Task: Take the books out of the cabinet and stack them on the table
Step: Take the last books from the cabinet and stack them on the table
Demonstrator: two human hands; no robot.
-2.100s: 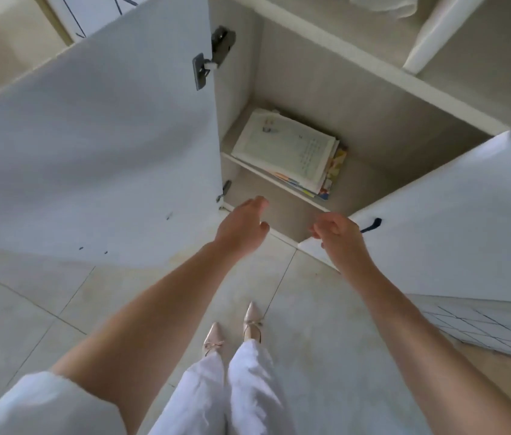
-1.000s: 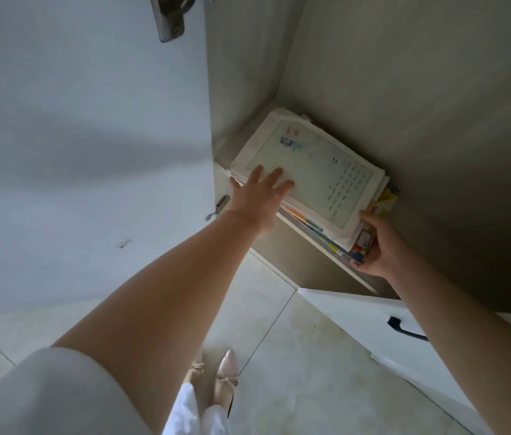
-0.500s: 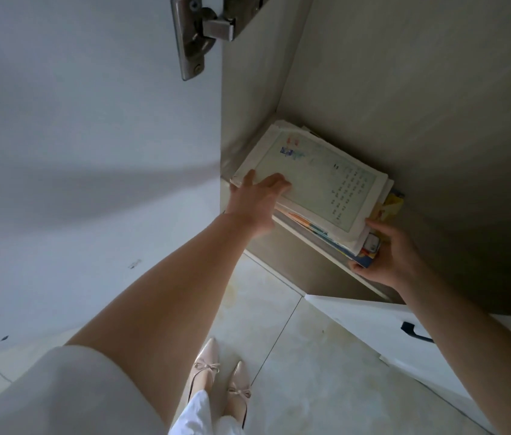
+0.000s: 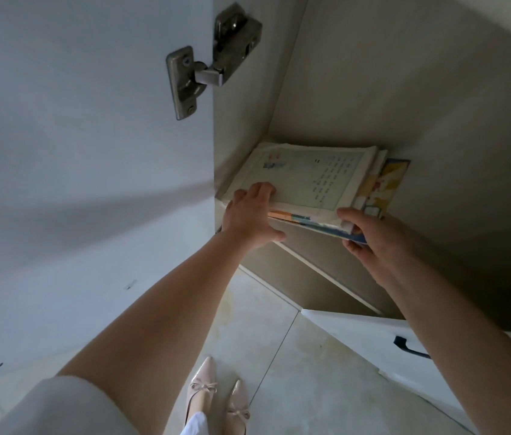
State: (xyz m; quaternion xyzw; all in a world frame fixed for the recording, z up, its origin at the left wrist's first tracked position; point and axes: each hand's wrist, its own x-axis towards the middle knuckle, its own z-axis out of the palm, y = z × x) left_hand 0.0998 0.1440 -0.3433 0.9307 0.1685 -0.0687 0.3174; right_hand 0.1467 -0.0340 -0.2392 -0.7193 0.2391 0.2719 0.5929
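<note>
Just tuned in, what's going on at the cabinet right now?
A person is pulling a stack of books off the cabinet shelf. The left hand grips the stack's near left corner, the right hand its near right corner. The stack is still on the shelf; both doors are open.

Both hands on the flat pile of thin paper books [image 4: 307, 180] in the grey-beige cabinet [image 4: 404, 98].

My left hand [image 4: 249, 216] grips the pile's near left corner, fingers on the pale green top cover, thumb beneath. My right hand [image 4: 373, 235] pinches the near right corner. White door [image 4: 75, 152] with metal hinge [image 4: 199, 62] stands open at left; pale pointed shoes [image 4: 216, 400] on tiled floor [image 4: 295, 356] below.
</note>
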